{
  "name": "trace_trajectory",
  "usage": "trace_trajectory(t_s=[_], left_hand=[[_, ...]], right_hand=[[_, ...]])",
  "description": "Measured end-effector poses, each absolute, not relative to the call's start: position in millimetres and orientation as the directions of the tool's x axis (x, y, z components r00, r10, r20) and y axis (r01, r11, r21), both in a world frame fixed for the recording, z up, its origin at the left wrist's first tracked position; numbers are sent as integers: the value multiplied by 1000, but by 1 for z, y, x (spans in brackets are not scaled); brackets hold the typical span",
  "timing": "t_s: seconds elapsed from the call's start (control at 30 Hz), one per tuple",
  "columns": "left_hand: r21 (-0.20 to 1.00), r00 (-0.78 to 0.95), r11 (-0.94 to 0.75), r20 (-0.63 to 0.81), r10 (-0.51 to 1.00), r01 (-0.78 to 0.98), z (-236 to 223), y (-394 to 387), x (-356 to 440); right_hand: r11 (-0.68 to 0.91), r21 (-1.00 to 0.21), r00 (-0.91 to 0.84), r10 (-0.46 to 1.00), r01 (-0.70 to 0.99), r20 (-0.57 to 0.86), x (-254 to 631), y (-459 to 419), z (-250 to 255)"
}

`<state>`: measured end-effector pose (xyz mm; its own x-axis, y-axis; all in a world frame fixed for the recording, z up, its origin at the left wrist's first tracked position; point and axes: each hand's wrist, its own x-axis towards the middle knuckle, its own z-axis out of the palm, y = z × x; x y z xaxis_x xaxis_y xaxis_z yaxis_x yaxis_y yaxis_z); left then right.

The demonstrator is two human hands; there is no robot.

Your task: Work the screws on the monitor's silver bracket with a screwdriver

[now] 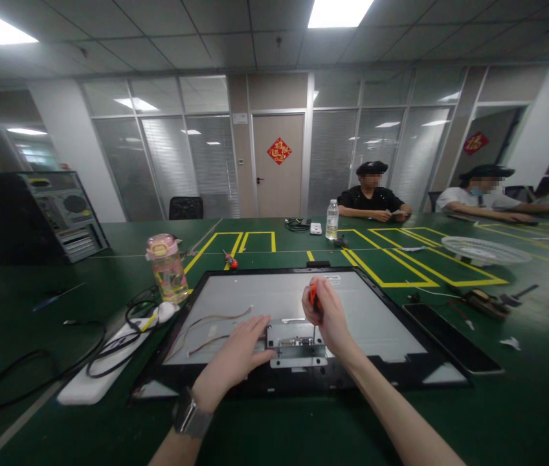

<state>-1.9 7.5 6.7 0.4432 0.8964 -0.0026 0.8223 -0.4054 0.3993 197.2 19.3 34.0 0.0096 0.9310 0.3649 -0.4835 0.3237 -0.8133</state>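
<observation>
Surface [274,433]: green, marked with yellow tape outlines toward the far side; carries everything listed below.
Computer tower [56,217]: black, upright at far left, well apart from the hands.
Panel [255,291]: grey with black frame, lying flat directly before the person, beneath both hands.
Power strip [97,375]: white, left of panel, black cable looped over it.
Dark slab [452,338]: flat, just beside the panel's right edge.
Drinking bottle [168,275]: pink lid, upright near the panel's left far corner.
Left hand [235,353]: flattened, fingers extended, at the bracket's left end; not wrapped around anything.
Right hand [329,317]: closed around the screwdriver handle, above the bracket's right part.
Metal bracket [298,362]: on the panel's near half, between the hands, small connectors along it.
Screwdriver [314,295]: orange and black handle, near vertical, shaft pointing down at bracket; exact tip contact cannot be told.
Thin wires [223,316]: loose across the panel, left of bracket.
</observation>
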Motion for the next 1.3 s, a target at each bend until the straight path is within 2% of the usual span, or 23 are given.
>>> trace_trajectory(t_s=[0.23,0.5,0.73,0.83,0.93,1.07,1.17,1.3], left_hand=[[396,442,-400,-15,897,826,7,7,-1],[407,449,-415,13,893,814,0,12,-4],[414,446,-413,19,895,811,0,11,-4],[415,443,-410,17,896,813,2,10,-3],[412,444,-410,15,896,814,4,9,-3],[407,430,-386,-17,903,828,7,8,-1],[410,431,-387,-17,902,826,8,7,-1],[415,434,-391,-10,901,821,7,7,-2]], right_hand=[[358,-846,28,925,-396,378,197,17,32],[356,-829,33,924,-432,380,197,20,31],[414,-835,33,901,-362,433,195,16,31],[491,-832,21,864,-258,504,197,14,31],[581,-813,21,814,-32,581,203,12,34],[679,-653,-67,709,336,702,215,12,44],[672,-608,-118,706,423,699,226,14,52],[640,-650,-81,735,410,673,237,14,57]])
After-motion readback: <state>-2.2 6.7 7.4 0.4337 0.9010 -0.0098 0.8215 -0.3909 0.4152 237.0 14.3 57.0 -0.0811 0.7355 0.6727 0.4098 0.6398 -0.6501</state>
